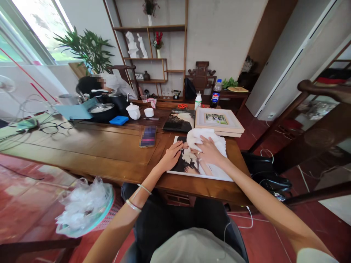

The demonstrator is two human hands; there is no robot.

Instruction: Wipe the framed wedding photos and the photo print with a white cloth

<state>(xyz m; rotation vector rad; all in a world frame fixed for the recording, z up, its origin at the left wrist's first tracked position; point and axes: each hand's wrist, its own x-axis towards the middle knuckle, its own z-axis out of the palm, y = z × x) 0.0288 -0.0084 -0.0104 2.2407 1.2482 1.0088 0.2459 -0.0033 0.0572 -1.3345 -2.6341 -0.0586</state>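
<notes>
A photo panel point(182, 164) with a picture of people in black and white clothes lies flat near the table's front edge. My left hand point(171, 157) rests on its left side, fingers stretched out. On the panel's upper right, my right hand point(211, 150) presses a white cloth point(202, 134), fingers bent over it. The cloth covers much of the panel's right half. Behind the panel lie a dark photo album point(179, 120) and a pale box with a framed photo point(219, 119).
On the wooden table point(117, 146) are a phone point(148, 136), a blue box point(119, 120), a white teapot point(133, 111), orange scissors point(182, 106), a cola bottle point(216, 94) and a small white bottle point(197, 101). A person point(117, 82) leans at the far side. A bag-lined basket point(85, 208) stands below left.
</notes>
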